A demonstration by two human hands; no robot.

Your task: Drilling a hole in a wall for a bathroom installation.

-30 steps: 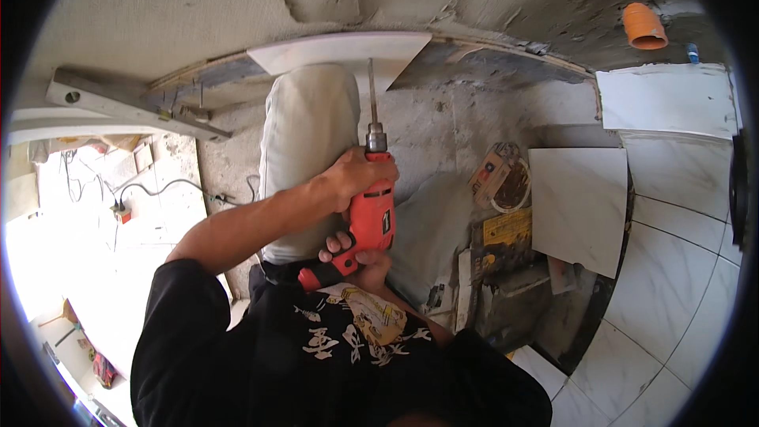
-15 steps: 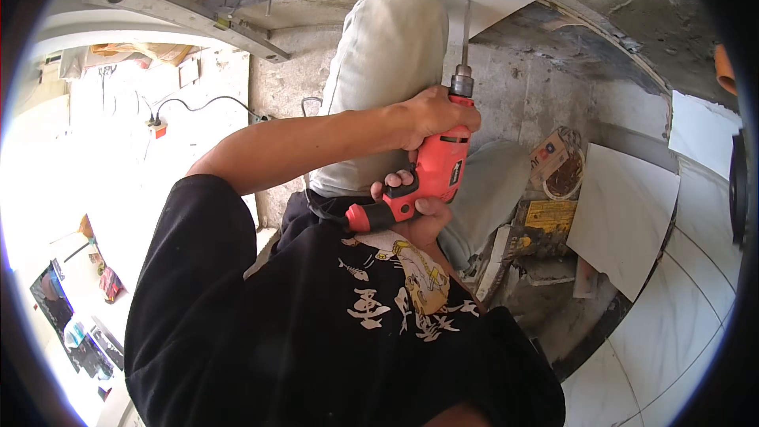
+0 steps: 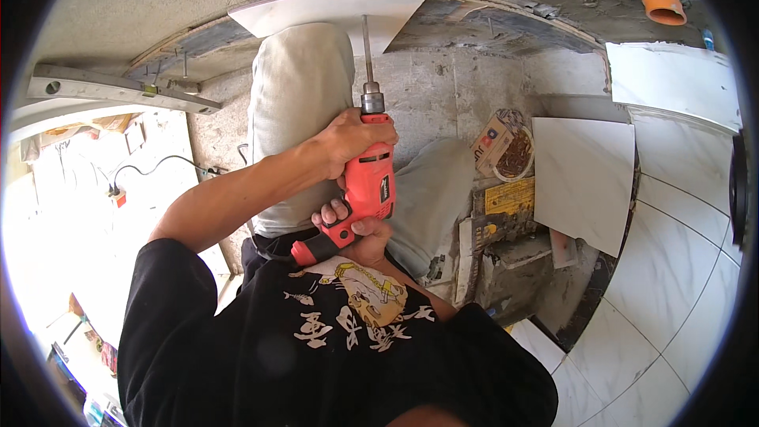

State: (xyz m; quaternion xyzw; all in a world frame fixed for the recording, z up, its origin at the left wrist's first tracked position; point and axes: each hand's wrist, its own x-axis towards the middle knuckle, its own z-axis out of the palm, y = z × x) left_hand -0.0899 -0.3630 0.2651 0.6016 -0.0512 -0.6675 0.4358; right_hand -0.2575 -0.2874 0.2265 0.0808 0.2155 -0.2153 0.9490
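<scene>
A red and black power drill [image 3: 371, 182] is held between both my hands, its long bit [image 3: 368, 51] pointing away from me. My left hand [image 3: 356, 141] wraps round the front of the drill body, just behind the metal chuck. My right hand [image 3: 360, 233] grips the rear handle, fingers curled around it. The bit's tip overlaps a white tile piece [image 3: 387, 16] that lies against my raised knee [image 3: 304, 95]; whether it touches the tile I cannot tell. A dark cord trails from the handle's end.
A metal spirit level [image 3: 118, 91] lies at the far left. To the right are a loose marbled tile [image 3: 583, 178], a bucket [image 3: 518, 154] of brown bits, and a yellow-and-black box [image 3: 506, 198]. An orange pipe [image 3: 662, 1] sticks out at the far right.
The view has swung, so the drill, tile and knee now appear further left and lower, with more of the right side showing. Both hands keep the same hold.
</scene>
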